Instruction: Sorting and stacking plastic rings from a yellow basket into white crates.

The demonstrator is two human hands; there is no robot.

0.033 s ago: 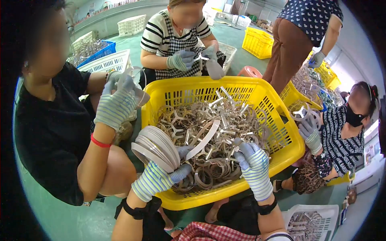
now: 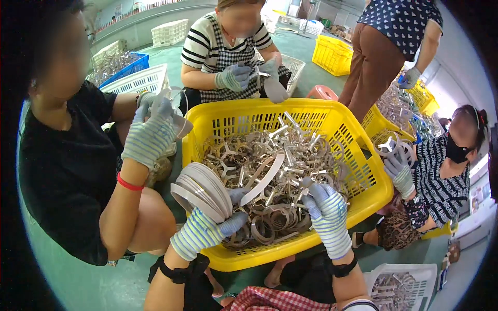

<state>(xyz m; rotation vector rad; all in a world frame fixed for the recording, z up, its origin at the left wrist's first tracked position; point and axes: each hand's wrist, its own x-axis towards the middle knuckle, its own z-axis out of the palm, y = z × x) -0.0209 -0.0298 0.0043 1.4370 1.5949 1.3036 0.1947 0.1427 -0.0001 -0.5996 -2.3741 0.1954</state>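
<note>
A big yellow basket (image 2: 358,176) stands in front of me, heaped with grey metal rings and brackets (image 2: 270,171). My left hand (image 2: 205,230), in a striped knit glove, grips a stack of grey rings (image 2: 203,191) over the basket's left rim. One loose ring strip (image 2: 263,179) sticks out from the stack toward the right. My right hand (image 2: 328,210), also gloved, reaches into the pile and touches the metal parts, fingers curled down among them.
Several gloved people sit or stand around the basket: one at left (image 2: 67,171), one opposite (image 2: 233,52), one at right (image 2: 441,171), one standing (image 2: 394,46). More yellow crates (image 2: 337,52), white crates (image 2: 137,80) and a blue crate (image 2: 124,67) lie around on the green floor.
</note>
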